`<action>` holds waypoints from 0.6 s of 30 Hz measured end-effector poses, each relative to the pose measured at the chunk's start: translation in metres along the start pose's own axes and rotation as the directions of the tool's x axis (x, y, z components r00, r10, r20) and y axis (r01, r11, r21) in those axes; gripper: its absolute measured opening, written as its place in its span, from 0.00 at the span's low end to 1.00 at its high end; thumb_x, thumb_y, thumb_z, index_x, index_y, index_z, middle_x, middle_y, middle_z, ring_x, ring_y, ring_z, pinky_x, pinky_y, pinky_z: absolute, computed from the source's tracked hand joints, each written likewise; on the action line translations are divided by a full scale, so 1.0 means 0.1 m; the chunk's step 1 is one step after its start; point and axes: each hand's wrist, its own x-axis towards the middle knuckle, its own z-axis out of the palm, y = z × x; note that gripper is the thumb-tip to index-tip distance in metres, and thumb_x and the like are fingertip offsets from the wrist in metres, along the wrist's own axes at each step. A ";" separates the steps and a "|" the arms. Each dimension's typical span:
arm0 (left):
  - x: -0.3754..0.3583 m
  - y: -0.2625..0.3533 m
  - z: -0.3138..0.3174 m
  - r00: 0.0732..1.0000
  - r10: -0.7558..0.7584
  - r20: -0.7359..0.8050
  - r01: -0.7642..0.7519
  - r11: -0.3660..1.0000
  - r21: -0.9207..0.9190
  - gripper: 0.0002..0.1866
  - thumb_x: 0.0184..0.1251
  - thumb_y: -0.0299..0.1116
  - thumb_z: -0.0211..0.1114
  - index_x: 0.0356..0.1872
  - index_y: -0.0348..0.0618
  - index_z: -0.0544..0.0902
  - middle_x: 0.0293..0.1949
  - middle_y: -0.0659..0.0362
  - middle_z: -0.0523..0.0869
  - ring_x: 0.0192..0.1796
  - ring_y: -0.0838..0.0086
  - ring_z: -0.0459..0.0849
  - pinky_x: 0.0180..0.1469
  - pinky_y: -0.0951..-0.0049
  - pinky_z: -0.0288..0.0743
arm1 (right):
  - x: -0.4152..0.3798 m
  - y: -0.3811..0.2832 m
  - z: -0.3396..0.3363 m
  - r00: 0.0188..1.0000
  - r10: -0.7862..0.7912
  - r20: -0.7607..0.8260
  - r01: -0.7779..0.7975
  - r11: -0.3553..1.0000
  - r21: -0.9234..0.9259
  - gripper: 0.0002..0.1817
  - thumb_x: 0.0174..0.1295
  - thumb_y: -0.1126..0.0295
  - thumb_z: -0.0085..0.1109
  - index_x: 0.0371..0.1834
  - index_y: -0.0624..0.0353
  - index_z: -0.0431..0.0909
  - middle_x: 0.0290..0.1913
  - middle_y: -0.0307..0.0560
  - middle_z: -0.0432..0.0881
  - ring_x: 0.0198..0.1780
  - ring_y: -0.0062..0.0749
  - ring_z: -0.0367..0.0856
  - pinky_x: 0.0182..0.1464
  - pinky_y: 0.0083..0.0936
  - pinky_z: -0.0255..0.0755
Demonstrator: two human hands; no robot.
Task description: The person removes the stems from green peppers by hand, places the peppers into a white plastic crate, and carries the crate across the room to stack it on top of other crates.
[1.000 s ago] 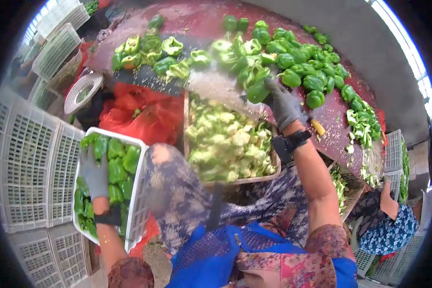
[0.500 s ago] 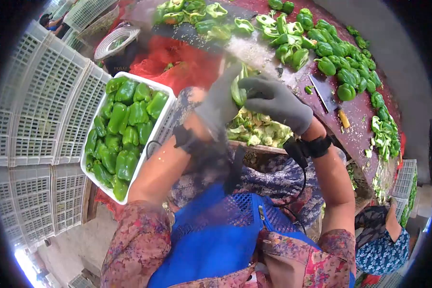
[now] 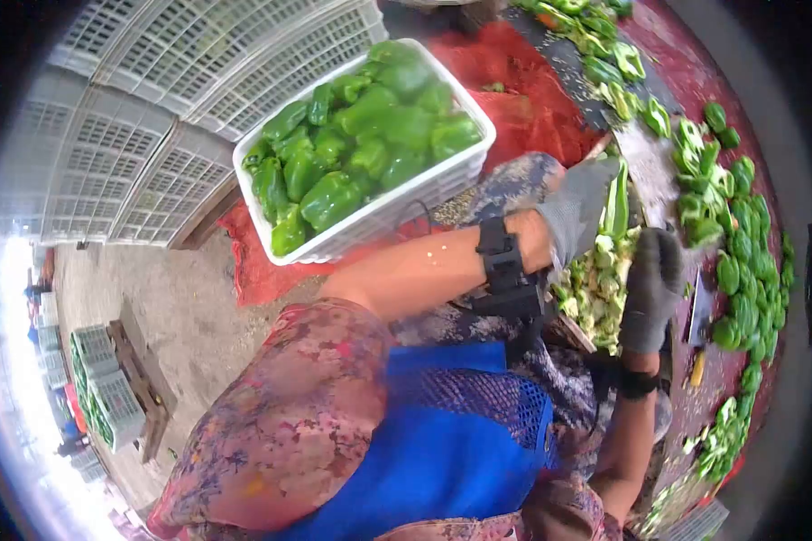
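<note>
My left hand point(image 3: 585, 209), in a grey glove, is closed on a cut green bell pepper point(image 3: 615, 206), whose pale edge and green skin show beside the fingers. Just below and to the right is my right hand point(image 3: 653, 281), also gloved, its fingers curled in; whatever lies inside them is hidden. A small gap separates it from the pepper. Beneath both hands, a wooden-edged container holds pale pepper cores and scraps point(image 3: 595, 293). To the right of my right hand, a knife point(image 3: 699, 311) with a yellow handle lies on the table.
A white crate point(image 3: 397, 200) full of green bell peppers stands to the left on red mesh. Tall stacks of white crates point(image 3: 108, 149) rise behind it. Along the red table point(image 3: 672, 424) lie whole peppers point(image 3: 747, 270) and cut halves point(image 3: 697, 180). A wooden pallet point(image 3: 143, 388) sits on the floor.
My view has turned left, so the pepper crate and floor show more fully. My right hand has come away from the pepper, which stays in my left hand.
</note>
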 end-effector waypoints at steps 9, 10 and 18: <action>-0.66 1.83 -1.27 0.250 0.890 0.382 0.010 -0.397 0.918 0.24 0.72 0.42 0.62 0.59 0.33 0.77 0.55 0.39 0.82 0.55 0.49 0.81 0.58 0.57 0.73 | 0.01 0.86 -0.67 0.834 0.395 0.385 0.133 0.534 -0.835 0.20 0.67 0.64 0.62 0.59 0.62 0.76 0.45 0.55 0.84 0.42 0.39 0.84 0.47 0.35 0.77; -0.74 2.07 -1.53 0.192 0.905 0.379 0.081 -0.400 0.913 0.25 0.72 0.43 0.61 0.60 0.32 0.76 0.55 0.38 0.81 0.56 0.47 0.80 0.60 0.56 0.73 | -0.05 0.81 -0.68 0.845 0.380 0.376 0.114 0.559 -0.821 0.21 0.66 0.65 0.62 0.60 0.61 0.76 0.47 0.57 0.83 0.42 0.43 0.84 0.47 0.37 0.77; -0.42 3.33 -2.72 0.684 0.711 0.160 0.554 -0.650 0.520 0.35 0.74 0.56 0.52 0.74 0.44 0.67 0.76 0.41 0.62 0.78 0.48 0.59 0.76 0.48 0.51 | 0.24 1.02 -0.75 0.935 0.214 0.284 0.082 0.647 -0.758 0.25 0.64 0.66 0.64 0.65 0.58 0.74 0.52 0.61 0.81 0.41 0.50 0.84 0.46 0.40 0.78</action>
